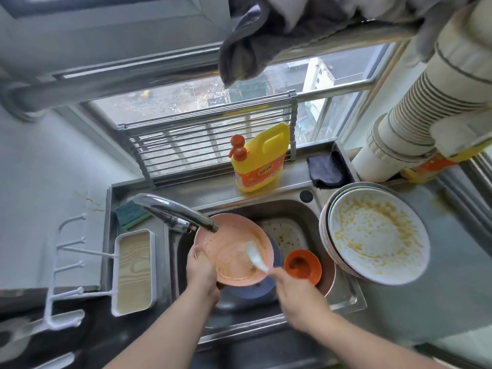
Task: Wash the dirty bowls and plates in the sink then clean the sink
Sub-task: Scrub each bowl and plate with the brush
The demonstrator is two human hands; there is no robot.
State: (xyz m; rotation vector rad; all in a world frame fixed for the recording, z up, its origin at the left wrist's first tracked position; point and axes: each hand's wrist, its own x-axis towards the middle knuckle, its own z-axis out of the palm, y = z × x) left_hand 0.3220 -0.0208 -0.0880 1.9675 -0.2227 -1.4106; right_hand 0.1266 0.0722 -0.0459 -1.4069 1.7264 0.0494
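Note:
A pink plate (229, 235) smeared with orange sauce is tilted over the steel sink (346, 294), under the tap (175, 211). My left hand (201, 267) grips its left rim. My right hand (298, 291) holds a white brush (257, 258) whose head lies on the plate's lower right face. A dark blue plate (253, 288) lies beneath the pink one. To the right in the basin sits a small orange bowl (303, 266). A stack of dirty white plates (378, 235) stands on the right counter.
A yellow detergent bottle (259, 161) stands on the ledge behind the sink, beside a dark cloth (326, 169). A green sponge (131, 214) and a white tray (134, 270) are at the left. A roll-up rack (202, 147) leans at the window. Grey towels (253, 49) hang overhead.

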